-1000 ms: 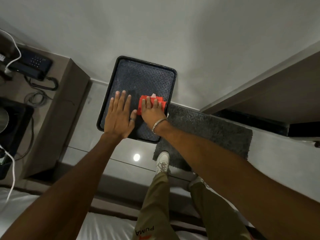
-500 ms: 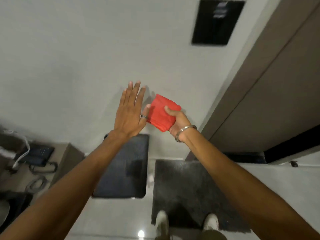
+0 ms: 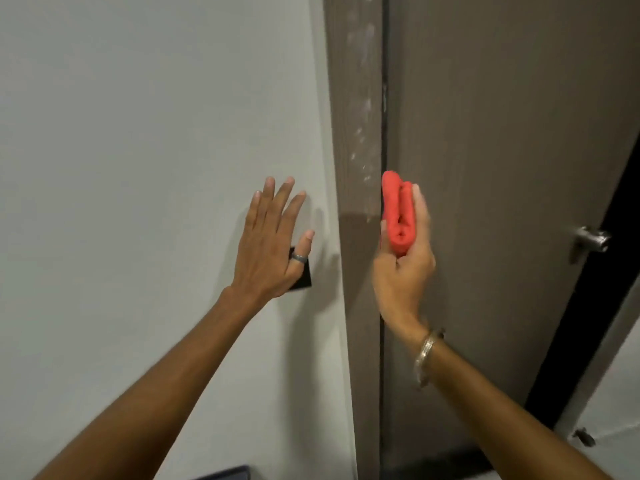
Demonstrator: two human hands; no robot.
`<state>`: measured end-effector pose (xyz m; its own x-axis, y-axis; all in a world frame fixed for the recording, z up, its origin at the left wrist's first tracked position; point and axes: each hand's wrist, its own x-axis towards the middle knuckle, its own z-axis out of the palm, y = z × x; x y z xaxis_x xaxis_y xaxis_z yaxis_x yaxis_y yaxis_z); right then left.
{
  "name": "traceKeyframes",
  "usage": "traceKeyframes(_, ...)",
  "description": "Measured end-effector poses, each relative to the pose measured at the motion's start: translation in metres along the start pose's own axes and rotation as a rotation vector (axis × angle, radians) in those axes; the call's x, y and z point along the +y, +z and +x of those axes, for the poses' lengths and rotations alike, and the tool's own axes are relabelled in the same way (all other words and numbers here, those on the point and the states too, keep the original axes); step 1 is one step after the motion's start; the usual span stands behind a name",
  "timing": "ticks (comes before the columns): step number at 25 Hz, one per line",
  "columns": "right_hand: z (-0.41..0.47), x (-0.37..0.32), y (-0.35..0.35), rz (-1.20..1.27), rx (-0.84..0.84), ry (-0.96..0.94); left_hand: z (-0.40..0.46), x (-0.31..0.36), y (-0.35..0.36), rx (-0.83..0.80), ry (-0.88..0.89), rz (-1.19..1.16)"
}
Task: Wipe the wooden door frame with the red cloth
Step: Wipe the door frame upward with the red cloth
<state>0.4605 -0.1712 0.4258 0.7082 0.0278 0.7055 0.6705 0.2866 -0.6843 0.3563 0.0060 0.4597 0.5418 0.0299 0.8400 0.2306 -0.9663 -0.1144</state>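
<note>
- Door frame (image 3: 356,98), a brown wooden strip running top to bottom, stood between the two hands, with pale whitish smears down its upper part above hand height.
- Red cloth (image 3: 398,213) was folded into a thick roll and stood upright in the right hand (image 3: 403,268), just right of the frame's inner edge; whether it touched the wood could not be told.
- That right hand was closed around the cloth, thumb on the frame side and fingers (image 3: 420,209) laid along the far side, palm turned toward the left.
- A metal bangle (image 3: 426,355) circled the right wrist below the hand.
- Left hand (image 3: 273,240) was held wide and flat, fingers spread and pointing up, holding nothing, against or close to the white wall (image 3: 138,133) just left of the frame.
- A grey ring (image 3: 298,258) sat on the left thumb.
- A small black square panel (image 3: 304,278) on the wall showed partly from behind the left hand, at its lower right edge.
- To the right of the right hand the brown door (image 3: 502,133) filled the view, separated from the frame by a dark narrow gap.
- A metal handle (image 3: 590,239) stuck out of the door well to the right of the right hand, near the door's far edge.
- A dark blue corner (image 3: 228,474) of some object showed at the bottom edge, below the left forearm.
</note>
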Motion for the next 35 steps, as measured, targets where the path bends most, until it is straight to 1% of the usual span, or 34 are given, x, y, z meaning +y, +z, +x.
traceKeyframes(1, 0.017, 0.011, 0.002, -0.182, -0.029, -0.198, 0.014, 0.003, 0.004, 0.007, -0.005, 0.021)
traceKeyframes(2, 0.032, 0.024, 0.008, -0.406, -0.097, -0.394, 0.027, 0.005, 0.007, 0.014, -0.012, 0.041)
traceKeyframes(3, 0.041, 0.037, 0.014, -0.622, -0.184, -0.529, 0.038, 0.005, 0.010, 0.022, -0.011, 0.065)
traceKeyframes(4, 0.046, 0.050, 0.018, -0.762, -0.272, -0.598, 0.050, 0.005, 0.012, 0.040, -0.002, 0.091)
traceKeyframes(6, 0.049, 0.076, 0.021, -0.818, -0.362, -0.679, 0.072, -0.001, 0.013, 0.095, 0.029, 0.166)
traceKeyframes(7, 0.050, 0.085, 0.023, -0.802, -0.356, -0.720, 0.085, -0.007, 0.012, 0.131, 0.029, 0.208)
traceKeyframes(8, 0.051, 0.091, 0.025, -0.785, -0.327, -0.733, 0.096, -0.015, 0.011, 0.164, 0.011, 0.248)
traceKeyframes(11, 0.046, 0.094, 0.038, -0.762, -0.195, -0.677, 0.115, -0.027, 0.014, 0.234, -0.076, 0.389)
traceKeyframes(15, 0.052, 0.091, 0.037, -0.669, -0.235, -0.756, 0.117, -0.032, 0.024, 0.272, -0.051, 0.445)
traceKeyframes(18, 0.074, 0.083, 0.043, -0.614, -0.202, -0.706, 0.116, -0.037, 0.029, 0.303, -0.035, 0.451)
traceKeyframes(22, 0.047, 0.096, 0.045, -0.687, -0.180, -0.676, 0.118, -0.040, 0.033, 0.337, -0.025, 0.446)
traceKeyframes(24, 0.039, 0.100, 0.036, -0.729, -0.204, -0.721, 0.119, -0.038, 0.030, 0.340, -0.036, 0.462)
traceKeyframes(26, 0.055, 0.095, 0.038, -0.770, -0.200, -0.774, 0.119, -0.036, 0.029, 0.344, -0.040, 0.468)
traceKeyframes(28, 0.072, 0.083, 0.048, -0.729, -0.149, -0.717, 0.120, -0.035, 0.029, 0.341, -0.030, 0.466)
traceKeyframes(29, 0.073, 0.078, 0.054, -0.710, -0.128, -0.657, 0.121, -0.035, 0.027, 0.337, -0.033, 0.466)
traceKeyframes(30, 0.069, 0.077, 0.056, -0.710, -0.124, -0.640, 0.120, -0.035, 0.026, 0.337, -0.039, 0.462)
traceKeyframes(31, 0.062, 0.080, 0.054, -0.732, -0.137, -0.685, 0.119, -0.035, 0.027, 0.335, -0.035, 0.458)
traceKeyframes(33, 0.062, 0.098, 0.038, -0.793, -0.225, -0.868, 0.118, -0.031, 0.031, 0.323, -0.026, 0.456)
traceKeyframes(34, 0.065, 0.104, 0.034, -0.775, -0.242, -0.892, 0.118, -0.030, 0.033, 0.314, -0.025, 0.455)
traceKeyframes(35, 0.065, 0.098, 0.038, -0.741, -0.236, -0.870, 0.114, -0.034, 0.026, 0.325, -0.047, 0.460)
